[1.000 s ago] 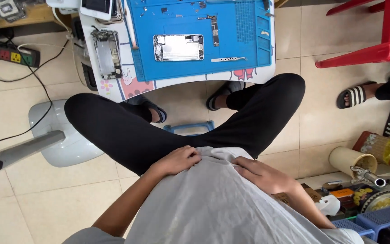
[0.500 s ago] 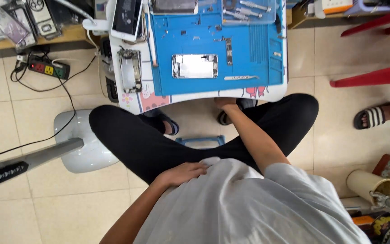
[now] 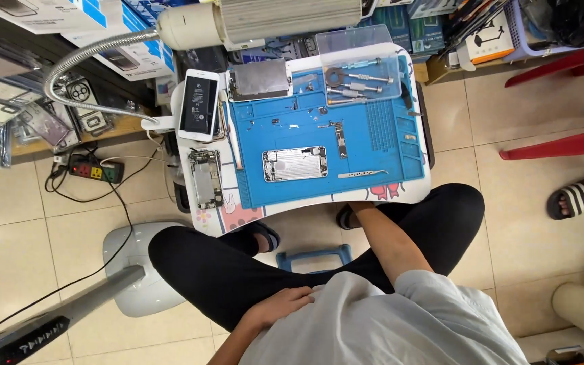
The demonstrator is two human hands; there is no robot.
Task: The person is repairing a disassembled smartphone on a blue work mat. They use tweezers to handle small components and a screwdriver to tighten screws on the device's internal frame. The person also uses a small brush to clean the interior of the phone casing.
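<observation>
- My left hand (image 3: 285, 302) lies flat and empty on my shirt (image 3: 386, 324) at my lap.
- My right hand reaches under the worktop (image 3: 305, 206) edge; its grip cannot be seen.
- The opened phone (image 3: 294, 164) lies on the blue mat (image 3: 373, 135), tweezers (image 3: 363, 174) just beside it.

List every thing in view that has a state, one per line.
Left hand: empty, resting on the grey shirt.
Right hand: hidden under the small table.
Opened phone: lying flat on the blue mat, insides showing.
White phone: lying flat, screen dark.
Tweezers: lying loose.
</observation>
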